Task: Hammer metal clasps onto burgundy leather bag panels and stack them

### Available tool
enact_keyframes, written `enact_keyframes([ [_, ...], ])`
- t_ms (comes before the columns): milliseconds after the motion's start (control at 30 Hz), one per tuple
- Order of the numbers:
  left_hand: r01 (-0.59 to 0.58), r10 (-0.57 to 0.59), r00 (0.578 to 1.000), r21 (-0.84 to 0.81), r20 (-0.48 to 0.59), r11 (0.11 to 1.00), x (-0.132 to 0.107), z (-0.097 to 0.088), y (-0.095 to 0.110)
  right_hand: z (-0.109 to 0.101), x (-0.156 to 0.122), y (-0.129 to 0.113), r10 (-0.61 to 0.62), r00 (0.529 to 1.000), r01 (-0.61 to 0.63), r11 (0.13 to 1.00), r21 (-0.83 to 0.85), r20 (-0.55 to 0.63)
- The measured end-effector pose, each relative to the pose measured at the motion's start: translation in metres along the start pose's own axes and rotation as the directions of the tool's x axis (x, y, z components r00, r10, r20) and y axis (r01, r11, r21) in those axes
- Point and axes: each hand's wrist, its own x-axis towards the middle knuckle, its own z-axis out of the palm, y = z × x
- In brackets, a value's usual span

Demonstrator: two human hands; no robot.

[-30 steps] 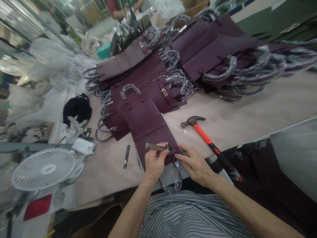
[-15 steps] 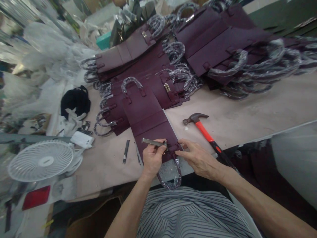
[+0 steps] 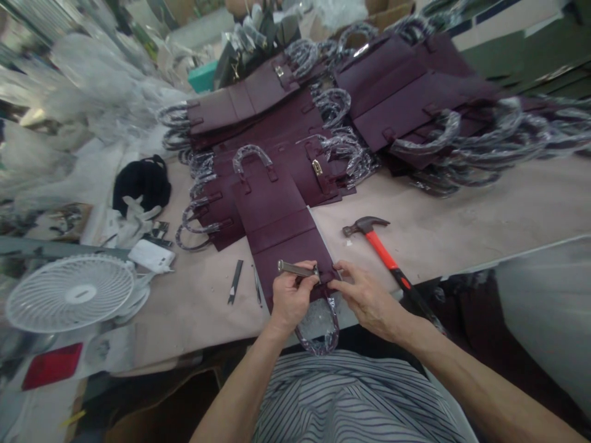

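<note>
A dark burgundy handbag panel [image 3: 289, 221] lies flat across the bench in front of me, its plastic-wrapped handle [image 3: 318, 347] hanging towards my body. My left hand [image 3: 292, 300] is closed around a slim steel bar-shaped tool [image 3: 295, 269], whose crosswise end sits over the panel near the handle. On the panel's right edge, my right hand [image 3: 364, 298] has its thumb and forefinger on either side of a small strap [image 3: 327, 275], holding it there. Its exact contact is partly hidden by the fingers. A claw hammer [image 3: 381, 249] with a red and black grip rests to the right.
Stacks of burgundy bag pieces [image 3: 397, 92] with wrapped handles fill the back of the bench. Left of the panel lies a small dark forked tool [image 3: 235, 282]. Farther left are a white fan [image 3: 74, 295], a black cap [image 3: 141, 184] and a red flat item [image 3: 53, 366].
The view has shifted slightly. My left hand and the steel tool have moved a little to the right, closer to the strap. My right hand stays at the panel's edge.
</note>
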Motion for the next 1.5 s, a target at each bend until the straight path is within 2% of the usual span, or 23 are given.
enact_keyframes([
  [233,-0.082,0.081,0.997,0.014,0.017,0.997,0.0,0.003,0.001,0.013,-0.019,-0.001,-0.002,1.0,0.0,0.978,-0.208,-0.006],
  [567,-0.168,0.164,0.986,0.114,0.044,0.979,0.0,0.005,-0.002,0.01,-0.016,0.006,-0.032,0.998,0.041,0.978,-0.205,0.045],
  [767,-0.362,0.349,0.932,0.189,0.098,0.913,-0.005,0.007,-0.003,0.013,-0.017,0.006,-0.019,0.999,0.023,0.984,-0.176,0.027],
  [967,-0.516,0.501,0.856,0.254,0.125,0.818,-0.006,0.011,-0.004,0.009,-0.018,0.005,-0.029,0.999,0.034,0.984,-0.175,0.032],
  [1200,-0.47,0.458,0.882,0.253,0.107,0.846,-0.011,0.011,-0.004,0.012,-0.02,0.006,-0.037,0.999,0.033,0.988,-0.15,-0.02],
  [1400,-0.5,0.476,0.866,0.277,0.152,0.821,-0.01,0.01,-0.004,0.012,-0.025,0.005,-0.039,0.994,0.028,0.993,-0.113,-0.1],
  [1500,-0.5,0.482,0.865,0.293,0.137,0.815,-0.008,0.011,-0.003,0.005,-0.031,0.004,-0.023,0.982,0.004,0.995,-0.1,-0.188],
])
